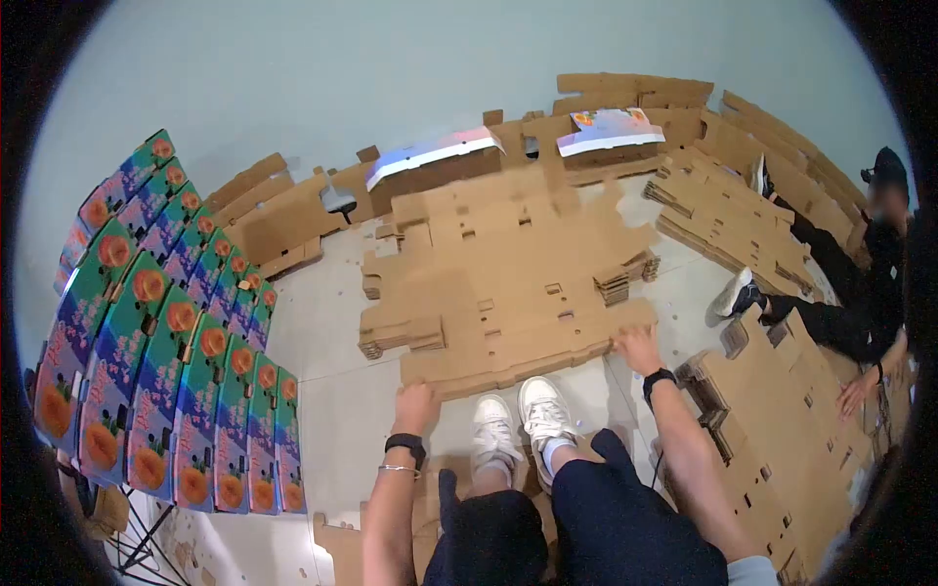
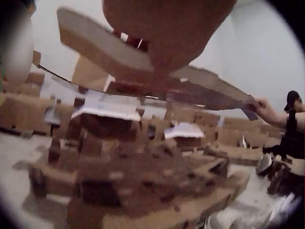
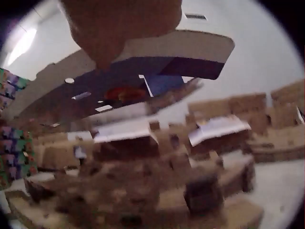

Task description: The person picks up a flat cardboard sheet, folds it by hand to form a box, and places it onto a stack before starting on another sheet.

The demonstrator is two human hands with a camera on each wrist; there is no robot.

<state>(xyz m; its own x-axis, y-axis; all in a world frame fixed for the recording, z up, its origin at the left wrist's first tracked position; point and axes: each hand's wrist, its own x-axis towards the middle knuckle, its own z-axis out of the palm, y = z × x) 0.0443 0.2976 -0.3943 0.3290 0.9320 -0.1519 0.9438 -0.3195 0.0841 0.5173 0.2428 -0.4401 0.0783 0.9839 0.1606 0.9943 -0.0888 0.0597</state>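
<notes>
A flat die-cut cardboard box blank (image 1: 518,244) spans the space between both hands, brown side up. In the wrist views its printed underside (image 3: 128,86) shows dark blue and orange, raised above the pile. My left hand (image 1: 417,406) grips the near left corner, and my right hand (image 1: 639,349) grips the near right corner. The right hand (image 2: 267,110) also appears at the far end of the blank in the left wrist view. Below lies a stack of cardboard blanks (image 1: 391,337), its side edges and folded tabs showing past the held sheet.
Printed fruit boxes (image 1: 210,391) stand in rows on the left. Two open cartons with pale flaps (image 1: 435,156) line the back wall among brown boards. On the right a seated person (image 1: 879,264) rests a hand on another cardboard stack (image 1: 782,420). White shoes (image 1: 493,430) are at the near edge.
</notes>
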